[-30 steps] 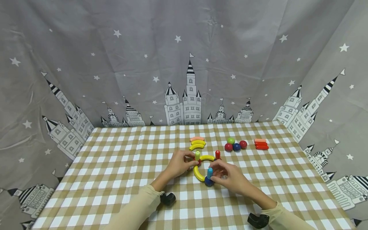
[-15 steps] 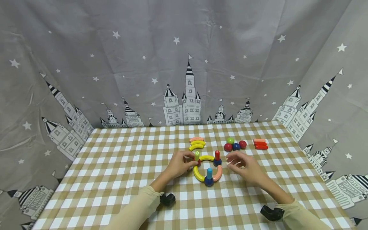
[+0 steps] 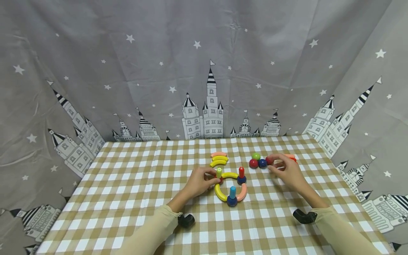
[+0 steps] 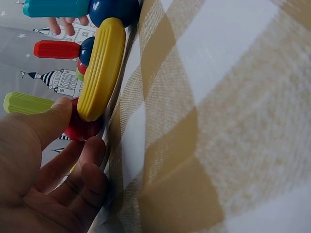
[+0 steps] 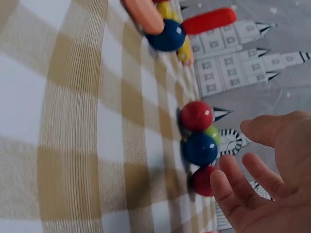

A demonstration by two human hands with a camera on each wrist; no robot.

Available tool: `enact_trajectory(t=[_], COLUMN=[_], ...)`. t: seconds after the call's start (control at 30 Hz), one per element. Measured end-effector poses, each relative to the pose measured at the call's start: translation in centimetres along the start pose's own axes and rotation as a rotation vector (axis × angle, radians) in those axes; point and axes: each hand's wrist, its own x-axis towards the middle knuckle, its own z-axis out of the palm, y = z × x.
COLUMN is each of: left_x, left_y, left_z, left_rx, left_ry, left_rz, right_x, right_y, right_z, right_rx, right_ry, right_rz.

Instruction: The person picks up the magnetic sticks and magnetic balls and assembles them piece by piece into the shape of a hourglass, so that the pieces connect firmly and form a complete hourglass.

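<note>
A ring of curved sticks and balls lies on the checked cloth. My left hand [image 3: 199, 182] pinches the red ball [image 4: 83, 127] at its left corner, from which a light green stick [image 3: 219, 172] stands upright. A yellow curved stick [image 4: 103, 70] joins this ball to a blue ball [image 3: 232, 201] bearing a light blue stick [image 3: 232, 192]. A red stick [image 3: 241, 172] stands on another blue ball [image 5: 166, 36]. My right hand [image 3: 288, 172] hovers with parted fingers by the rightmost loose red ball [image 5: 203, 180], partly hidden; contact cannot be told.
Beside that ball sit a loose blue ball [image 3: 262, 163], a green ball [image 3: 256, 156] and another red ball [image 3: 253, 163]. Yellow curved sticks [image 3: 219, 160] and a peach one [image 3: 219, 154] lie behind the ring. Red and orange sticks [image 3: 290, 156] lie behind my right hand.
My right hand has left the ring's light blue stick and moved right and away from me to the loose balls. My left hand stays on the red ball.
</note>
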Motion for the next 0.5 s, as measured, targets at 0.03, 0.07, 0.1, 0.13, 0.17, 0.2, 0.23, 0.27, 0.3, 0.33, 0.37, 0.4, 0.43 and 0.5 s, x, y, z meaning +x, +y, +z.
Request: enact_trajectory(t=[0.03, 0.07, 0.1, 0.13, 0.17, 0.2, 0.23, 0.27, 0.3, 0.33, 0.37, 0.4, 0.43, 0.5], left_x=[0.0, 0.0, 0.0, 0.0, 0.1, 0.1, 0.1, 0.1, 0.1, 0.1, 0.1, 0.2, 0.2, 0.2], left_y=[0.0, 0.1, 0.1, 0.1, 0.0, 0.0, 0.0, -0.1, -0.1, -0.2, -0.2, -0.3, -0.3, -0.4], left_z=[0.0, 0.0, 0.0, 0.0, 0.0, 0.0, 0.0, 0.1, 0.1, 0.1, 0.1, 0.1, 0.2, 0.2], left_rx=[0.001, 0.005, 0.009, 0.011, 0.013, 0.015, 0.015, 0.015, 0.014, 0.016, 0.017, 0.016, 0.016, 0.022], left_ry=[0.000, 0.001, 0.002, 0.003, 0.004, 0.004, 0.004, 0.004, 0.002, 0.002, 0.002, 0.001, 0.001, 0.002], left_rz=[-0.002, 0.000, 0.000, 0.002, 0.002, 0.003, 0.004, 0.005, 0.004, 0.005, 0.005, 0.006, 0.008, 0.011], right_x=[0.1, 0.2, 0.3, 0.4, 0.5, 0.6, 0.7, 0.8, 0.8, 0.9, 1.0, 1.1, 1.2, 1.3], right_y=[0.2, 0.5, 0.7, 0.9, 1.1, 1.2, 1.4, 1.6, 1.7, 1.8, 1.9, 2.1, 2.2, 2.3], right_z=[0.0, 0.0, 0.0, 0.0, 0.0, 0.1, 0.2, 0.2, 0.3, 0.3, 0.4, 0.5, 0.5, 0.7], right_rx=[-0.001, -0.005, -0.008, -0.011, -0.013, -0.010, -0.011, -0.009, -0.007, -0.007, -0.010, -0.017, -0.025, -0.048], right_ry=[0.005, 0.009, 0.011, 0.013, 0.018, 0.020, 0.020, 0.016, 0.011, 0.006, 0.000, -0.007, -0.014, -0.020], right_rz=[0.001, 0.006, 0.012, 0.018, 0.023, 0.030, 0.042, 0.057, 0.071, 0.089, 0.105, 0.122, 0.136, 0.162])
